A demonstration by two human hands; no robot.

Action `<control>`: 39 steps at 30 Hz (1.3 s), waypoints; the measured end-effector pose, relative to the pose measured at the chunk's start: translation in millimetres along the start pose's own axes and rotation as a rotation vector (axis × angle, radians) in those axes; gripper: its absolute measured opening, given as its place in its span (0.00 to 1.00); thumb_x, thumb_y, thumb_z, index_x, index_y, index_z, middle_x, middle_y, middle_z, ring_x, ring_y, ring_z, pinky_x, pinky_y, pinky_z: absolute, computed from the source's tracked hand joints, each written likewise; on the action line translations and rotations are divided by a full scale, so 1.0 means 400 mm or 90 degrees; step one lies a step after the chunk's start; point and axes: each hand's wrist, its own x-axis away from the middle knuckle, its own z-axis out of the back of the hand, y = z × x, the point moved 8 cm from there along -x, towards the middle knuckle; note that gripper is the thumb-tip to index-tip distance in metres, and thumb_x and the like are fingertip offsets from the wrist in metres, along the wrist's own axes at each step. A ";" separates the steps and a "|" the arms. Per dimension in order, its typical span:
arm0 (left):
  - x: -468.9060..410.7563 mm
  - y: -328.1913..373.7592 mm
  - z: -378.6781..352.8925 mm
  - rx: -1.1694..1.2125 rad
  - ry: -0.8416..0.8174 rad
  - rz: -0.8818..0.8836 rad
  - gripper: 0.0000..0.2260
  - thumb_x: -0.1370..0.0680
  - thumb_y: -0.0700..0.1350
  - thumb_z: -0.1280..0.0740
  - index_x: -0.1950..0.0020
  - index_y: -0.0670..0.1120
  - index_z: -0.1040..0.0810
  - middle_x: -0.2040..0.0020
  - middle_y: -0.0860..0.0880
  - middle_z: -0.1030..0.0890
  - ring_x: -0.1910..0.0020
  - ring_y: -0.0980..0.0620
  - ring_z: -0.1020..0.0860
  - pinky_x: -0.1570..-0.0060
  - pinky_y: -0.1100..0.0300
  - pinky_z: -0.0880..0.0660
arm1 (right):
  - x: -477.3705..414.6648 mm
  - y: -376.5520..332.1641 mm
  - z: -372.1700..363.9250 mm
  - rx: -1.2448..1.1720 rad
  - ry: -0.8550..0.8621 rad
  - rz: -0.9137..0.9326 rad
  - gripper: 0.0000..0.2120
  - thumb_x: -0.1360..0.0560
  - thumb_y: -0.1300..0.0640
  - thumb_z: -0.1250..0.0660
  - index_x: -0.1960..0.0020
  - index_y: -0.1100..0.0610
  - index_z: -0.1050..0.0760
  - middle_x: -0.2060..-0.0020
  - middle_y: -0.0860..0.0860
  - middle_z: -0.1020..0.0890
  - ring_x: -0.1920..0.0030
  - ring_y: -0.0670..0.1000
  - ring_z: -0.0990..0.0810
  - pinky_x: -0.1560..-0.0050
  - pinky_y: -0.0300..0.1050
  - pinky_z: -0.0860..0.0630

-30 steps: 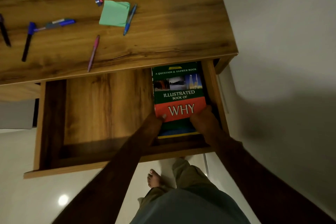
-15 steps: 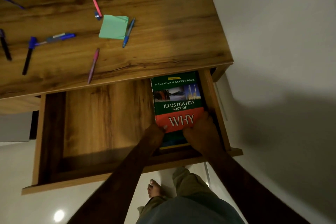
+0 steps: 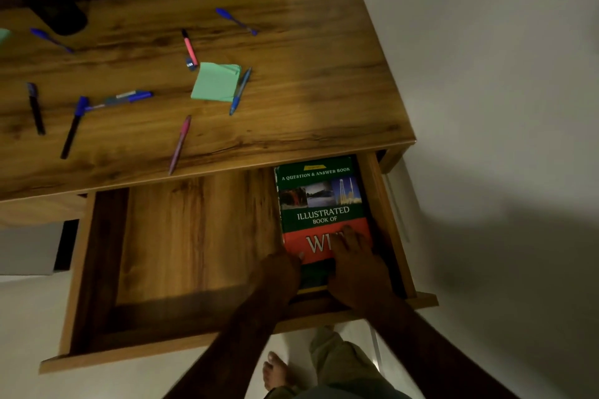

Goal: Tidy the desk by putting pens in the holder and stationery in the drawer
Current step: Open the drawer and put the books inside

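A green and red book (image 3: 319, 194) lies flat in the right end of the open wooden drawer (image 3: 194, 236). My right hand (image 3: 356, 264) rests on its red band with the fingers spread flat over the title. My left hand (image 3: 280, 272) holds the book's lower left edge, thumb on the cover, its fingers hidden. On the desk top (image 3: 308, 91) lie a green sticky-note pad (image 3: 215, 82), a blue pen (image 3: 240, 91) beside it, a pink pen (image 3: 180, 144) near the front edge and a pink highlighter (image 3: 189, 47).
More pens are scattered to the left: a blue marker (image 3: 126, 97), two black pens (image 3: 73, 126) (image 3: 35, 108), and blue pens (image 3: 236, 21) (image 3: 52, 40). A dark round holder (image 3: 64, 18) stands at the back left. A white wall runs along the right. My bare foot (image 3: 275, 369) is below the drawer.
My right hand has moved from the book's lower right corner up onto the cover, fingers now flat. My left hand stays at the left edge. The camera has tilted up, showing more of the desk.
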 end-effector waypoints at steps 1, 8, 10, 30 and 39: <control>0.004 -0.002 0.004 0.001 0.002 0.000 0.23 0.16 0.55 0.45 0.24 0.46 0.38 0.29 0.42 0.26 0.33 0.44 0.26 0.32 0.50 0.31 | -0.001 -0.001 0.003 0.009 0.003 0.007 0.41 0.25 0.43 0.32 0.19 0.50 0.48 0.18 0.54 0.49 0.20 0.60 0.48 0.26 0.64 0.35; 0.013 -0.006 0.039 -0.065 -0.059 -0.018 0.21 0.17 0.58 0.45 0.26 0.52 0.35 0.35 0.46 0.22 0.41 0.49 0.21 0.39 0.50 0.24 | -0.012 -0.021 0.046 0.055 -0.039 0.015 0.35 0.25 0.45 0.31 0.22 0.51 0.40 0.22 0.55 0.39 0.26 0.61 0.34 0.30 0.60 0.30; 0.022 -0.003 0.057 -0.067 -0.051 -0.023 0.20 0.18 0.59 0.44 0.28 0.53 0.34 0.37 0.48 0.21 0.43 0.51 0.20 0.41 0.52 0.23 | -0.012 -0.027 0.062 0.059 -0.054 0.019 0.33 0.25 0.44 0.32 0.24 0.51 0.38 0.24 0.55 0.36 0.29 0.61 0.31 0.31 0.59 0.29; 0.228 -0.082 0.252 -0.190 -0.350 -0.173 0.23 0.24 0.62 0.33 0.32 0.56 0.27 0.33 0.53 0.25 0.36 0.51 0.26 0.34 0.52 0.31 | 0.125 -0.314 0.086 -0.050 -0.302 0.257 0.20 0.24 0.43 0.31 0.33 0.44 0.24 0.36 0.46 0.20 0.36 0.49 0.21 0.36 0.45 0.25; 0.259 -0.178 0.261 -0.423 -0.259 -0.341 0.15 0.22 0.48 0.32 0.35 0.49 0.22 0.40 0.48 0.20 0.41 0.49 0.22 0.41 0.54 0.25 | 0.128 -0.334 -0.088 0.058 -0.213 0.179 0.20 0.28 0.47 0.26 0.37 0.42 0.24 0.41 0.45 0.20 0.42 0.49 0.20 0.41 0.50 0.21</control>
